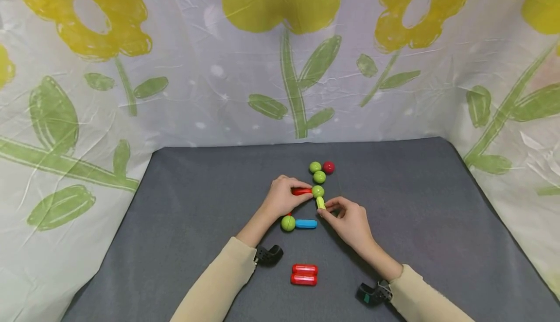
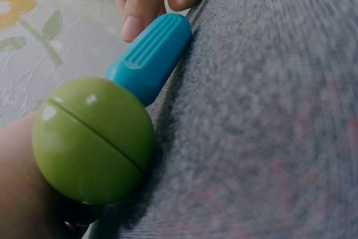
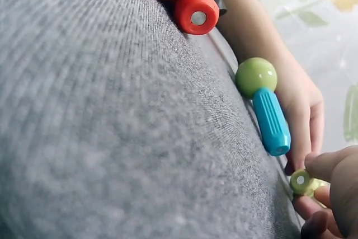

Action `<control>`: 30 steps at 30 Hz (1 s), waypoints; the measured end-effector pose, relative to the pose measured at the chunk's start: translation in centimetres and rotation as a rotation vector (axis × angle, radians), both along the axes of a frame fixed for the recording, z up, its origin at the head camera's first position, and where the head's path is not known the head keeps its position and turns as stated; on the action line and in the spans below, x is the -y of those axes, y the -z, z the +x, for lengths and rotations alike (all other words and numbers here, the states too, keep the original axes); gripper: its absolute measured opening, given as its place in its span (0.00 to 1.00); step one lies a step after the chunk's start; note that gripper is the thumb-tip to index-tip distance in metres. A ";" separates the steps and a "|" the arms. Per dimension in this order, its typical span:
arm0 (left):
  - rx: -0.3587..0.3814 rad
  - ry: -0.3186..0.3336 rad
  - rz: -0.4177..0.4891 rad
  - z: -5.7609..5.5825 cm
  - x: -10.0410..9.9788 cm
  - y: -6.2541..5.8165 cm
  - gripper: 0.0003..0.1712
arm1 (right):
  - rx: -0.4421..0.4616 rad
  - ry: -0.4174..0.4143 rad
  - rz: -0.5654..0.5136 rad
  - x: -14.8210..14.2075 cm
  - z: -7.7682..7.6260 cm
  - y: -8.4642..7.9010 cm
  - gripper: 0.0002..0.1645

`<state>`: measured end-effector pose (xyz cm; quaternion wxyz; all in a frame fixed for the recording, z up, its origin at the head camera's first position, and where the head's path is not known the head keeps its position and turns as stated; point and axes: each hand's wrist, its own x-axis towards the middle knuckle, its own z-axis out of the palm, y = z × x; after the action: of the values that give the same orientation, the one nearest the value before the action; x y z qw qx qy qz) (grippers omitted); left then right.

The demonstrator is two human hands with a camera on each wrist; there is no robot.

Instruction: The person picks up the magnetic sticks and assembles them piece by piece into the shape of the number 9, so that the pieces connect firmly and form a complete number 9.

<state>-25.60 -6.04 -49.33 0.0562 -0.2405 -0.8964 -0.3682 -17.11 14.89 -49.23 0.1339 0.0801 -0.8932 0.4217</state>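
Observation:
My left hand (image 1: 281, 196) pinches a red magnetic rod (image 1: 302, 191) between thumb and fingers. The rod's right end meets a green ball (image 1: 318, 192). From the right, my right hand (image 1: 351, 220) pinches a short yellow-green rod (image 1: 321, 202), its upper end at the same ball; in the right wrist view a round metal disc shows on the end of this rod (image 3: 300, 180). Just below the left hand, a second green ball (image 1: 288, 223) joins a blue rod (image 1: 306, 223). A sliver of red shows above that ball, mostly hidden by the hand.
Beyond the hands lie two more green balls (image 1: 319, 177) and a red ball (image 1: 328, 167), close together. Two red rods (image 1: 304, 274) lie side by side nearer the front of the grey-covered table (image 1: 437, 244). A flower-printed cloth (image 1: 210, 93) hangs behind and at both sides.

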 end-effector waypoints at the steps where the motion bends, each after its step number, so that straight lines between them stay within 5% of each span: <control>1: -0.002 0.001 0.003 0.0 0.0 0.0 0.13 | -0.008 -0.003 0.002 0.0 0.0 0.0 0.12; 10: 0.038 -0.007 0.012 0.3 0.1 -0.3 0.13 | -0.048 -0.056 0.041 -0.8 -1.0 -0.8 0.10; 16: 0.056 -0.007 0.027 0.4 0.1 -0.3 0.13 | 0.005 -0.020 0.020 -3.7 -5.6 -2.2 0.15; 22: 0.076 -0.008 0.013 0.4 0.0 -0.2 0.13 | 0.097 -0.076 -0.045 -5.7 -10.0 -1.3 0.31; 30: 0.091 -0.018 0.000 0.2 0.0 -0.3 0.14 | 0.111 -0.177 0.031 -5.4 -12.6 0.0 0.32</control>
<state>-25.36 -6.02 -49.05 0.0186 -0.2152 -0.9002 -0.3782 -29.69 20.33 -49.21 0.0451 0.1371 -0.8950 0.4220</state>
